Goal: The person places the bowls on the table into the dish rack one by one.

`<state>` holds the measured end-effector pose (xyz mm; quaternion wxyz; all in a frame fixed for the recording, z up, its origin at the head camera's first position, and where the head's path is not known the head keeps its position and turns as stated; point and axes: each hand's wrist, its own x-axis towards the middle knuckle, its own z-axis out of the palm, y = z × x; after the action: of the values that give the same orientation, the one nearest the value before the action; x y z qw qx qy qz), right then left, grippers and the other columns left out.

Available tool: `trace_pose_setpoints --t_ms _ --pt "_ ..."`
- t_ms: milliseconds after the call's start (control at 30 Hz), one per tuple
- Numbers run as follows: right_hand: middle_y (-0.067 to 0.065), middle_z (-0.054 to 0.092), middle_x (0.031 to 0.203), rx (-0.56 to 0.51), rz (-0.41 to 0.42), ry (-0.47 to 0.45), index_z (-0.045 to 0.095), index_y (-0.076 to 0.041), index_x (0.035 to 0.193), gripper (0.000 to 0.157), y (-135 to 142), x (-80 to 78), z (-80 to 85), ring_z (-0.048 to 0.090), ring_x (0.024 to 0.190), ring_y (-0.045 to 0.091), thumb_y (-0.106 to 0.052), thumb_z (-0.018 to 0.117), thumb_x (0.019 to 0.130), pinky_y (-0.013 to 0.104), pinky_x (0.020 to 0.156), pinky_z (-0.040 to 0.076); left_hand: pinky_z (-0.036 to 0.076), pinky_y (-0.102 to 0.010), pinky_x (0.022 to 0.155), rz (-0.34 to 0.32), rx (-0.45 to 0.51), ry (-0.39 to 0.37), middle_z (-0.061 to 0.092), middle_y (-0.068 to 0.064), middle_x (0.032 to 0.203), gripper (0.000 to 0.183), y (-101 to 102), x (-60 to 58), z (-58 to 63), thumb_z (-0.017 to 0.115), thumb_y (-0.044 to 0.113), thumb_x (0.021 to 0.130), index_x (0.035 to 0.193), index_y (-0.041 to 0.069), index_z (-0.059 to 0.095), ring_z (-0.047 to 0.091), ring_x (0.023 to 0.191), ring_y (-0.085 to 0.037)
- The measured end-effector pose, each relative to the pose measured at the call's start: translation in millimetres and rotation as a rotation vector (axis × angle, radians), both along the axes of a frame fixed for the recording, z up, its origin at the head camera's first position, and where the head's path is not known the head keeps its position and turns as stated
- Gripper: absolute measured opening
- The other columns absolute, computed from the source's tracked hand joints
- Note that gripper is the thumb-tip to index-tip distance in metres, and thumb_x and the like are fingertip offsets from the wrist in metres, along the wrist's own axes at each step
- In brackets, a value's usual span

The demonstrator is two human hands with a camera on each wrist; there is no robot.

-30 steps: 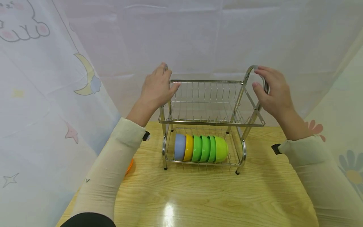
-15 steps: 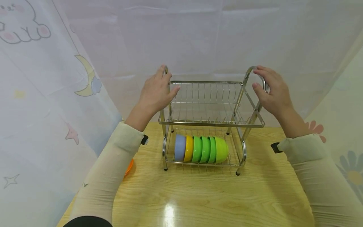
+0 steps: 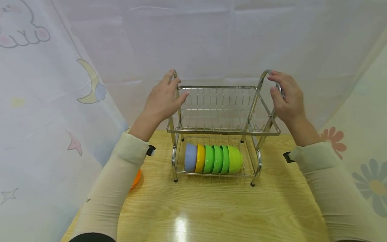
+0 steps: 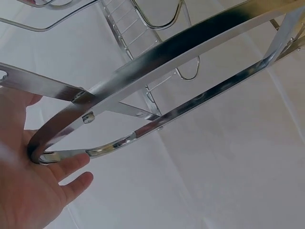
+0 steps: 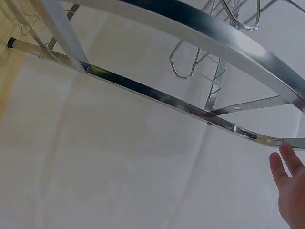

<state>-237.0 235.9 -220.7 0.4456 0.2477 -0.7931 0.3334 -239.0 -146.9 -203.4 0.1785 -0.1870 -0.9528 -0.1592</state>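
A two-tier chrome dish rack [image 3: 223, 133] stands upright on the wooden table. My left hand [image 3: 163, 99] rests against the curved top of its left side frame, fingers fairly straight and thumb spread inward. In the left wrist view, the bend of the rack frame [image 4: 167, 53] meets the palm. At the opposite end, my right hand [image 3: 288, 99] lies along the right arch, thumb apart from the fingers. The right wrist view shows extended fingers [image 5: 289, 157] touching the bent frame. Nested on the lower tier are a blue bowl [image 3: 190, 158], a yellow bowl [image 3: 200, 158] and several green bowls [image 3: 217, 159].
An orange dish [image 3: 136, 178] is partly hidden behind the left forearm. The table [image 3: 211, 208] extends in front of the rack. A pale cloth backdrop [image 3: 205, 40] hangs close behind, with printed cloth on both sides.
My left hand has dropped very slightly on the rack's frame. The right hand stays at the right arch. The whole head view has shifted a little; the bowls keep their places.
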Motion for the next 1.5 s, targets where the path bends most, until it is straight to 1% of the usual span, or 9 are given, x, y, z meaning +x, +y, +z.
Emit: trace_pose_setpoints --t_ms 233,367,500,567,733,900,1067,1300,1500 --pt "0.019 0.064 0.133 -0.039 -0.016 0.020 0.068 0.007 0.118 0.032 -13 6.0 -0.2 0.054 0.131 0.035 -0.001 0.052 0.092 0.022 0.113 0.035 0.030 -0.049 0.120 -0.055 0.064 0.022 0.011 -0.002 0.170 0.066 -12 -0.4 -5.6 0.046 0.053 0.104 0.154 0.011 0.040 0.026 0.152 -0.029" --pt "0.018 0.065 0.132 -0.052 -0.018 0.028 0.069 0.006 0.118 0.032 -14 3.6 -3.2 0.055 0.130 0.036 0.002 0.052 0.091 0.021 0.112 0.036 0.023 -0.047 0.124 -0.091 0.102 0.016 0.011 0.001 0.170 0.071 -19 0.9 -7.4 0.043 0.056 0.104 0.158 0.012 0.032 0.020 0.155 -0.026" --pt "0.018 0.065 0.132 -0.053 -0.024 0.037 0.069 0.006 0.118 0.031 -14 1.3 -5.0 0.055 0.130 0.036 -0.001 0.052 0.093 0.022 0.112 0.037 0.019 -0.046 0.125 -0.127 0.180 0.020 0.019 -0.004 0.169 0.070 -29 3.2 -9.4 0.038 0.054 0.106 0.161 0.013 0.023 0.020 0.154 -0.026" --pt "0.018 0.065 0.132 -0.054 -0.028 0.038 0.069 0.005 0.118 0.031 -14 0.7 -5.2 0.056 0.130 0.035 -0.003 0.052 0.093 0.022 0.112 0.037 0.018 -0.046 0.125 -0.130 0.207 0.022 0.022 -0.008 0.168 0.069 -36 4.5 -11.2 0.035 0.053 0.107 0.162 0.013 0.021 0.021 0.154 -0.028" --pt "0.016 0.065 0.132 -0.055 -0.031 0.033 0.070 0.004 0.118 0.031 -14 -2.8 -7.7 0.055 0.130 0.033 -0.006 0.052 0.094 0.023 0.113 0.037 0.014 -0.047 0.126 -0.110 0.217 -0.005 0.021 -0.014 0.167 0.069 -60 7.1 -21.4 0.029 0.053 0.108 0.161 0.009 0.022 0.017 0.155 -0.030" --pt "0.013 0.065 0.134 -0.051 -0.033 0.025 0.070 0.001 0.120 0.032 -12 -6.5 -10.3 0.055 0.131 0.030 -0.007 0.053 0.094 0.023 0.113 0.037 0.012 -0.051 0.126 -0.080 0.220 -0.067 0.020 -0.018 0.167 0.070 -84 12.0 -36.6 0.029 0.053 0.109 0.160 0.005 0.026 0.014 0.155 -0.034" --pt "0.011 0.065 0.135 -0.051 -0.030 0.024 0.070 0.000 0.120 0.032 -13 -6.4 -9.5 0.055 0.131 0.029 -0.010 0.053 0.095 0.023 0.112 0.038 0.012 -0.055 0.125 -0.036 0.195 -0.117 0.019 -0.019 0.167 0.072 -104 15.3 -52.8 0.029 0.054 0.108 0.159 0.003 0.027 0.015 0.154 -0.037" --pt "0.012 0.064 0.135 -0.051 -0.032 0.025 0.069 0.001 0.120 0.032 -13 -6.7 -10.3 0.055 0.131 0.029 -0.009 0.052 0.096 0.022 0.111 0.038 0.013 -0.059 0.123 -0.004 0.160 -0.175 0.018 -0.021 0.166 0.074 -121 20.5 -73.2 0.030 0.055 0.108 0.158 0.001 0.028 0.015 0.153 -0.042" --pt "0.008 0.063 0.137 -0.041 -0.036 -0.008 0.069 -0.001 0.123 0.033 -12 -4.6 -11.1 0.054 0.133 0.024 -0.010 0.052 0.096 0.023 0.111 0.038 0.015 -0.062 0.122 0.031 0.133 -0.242 0.017 -0.022 0.166 0.075 -131 24.4 -94.0 0.031 0.056 0.107 0.157 0.000 0.029 0.016 0.152 -0.044"
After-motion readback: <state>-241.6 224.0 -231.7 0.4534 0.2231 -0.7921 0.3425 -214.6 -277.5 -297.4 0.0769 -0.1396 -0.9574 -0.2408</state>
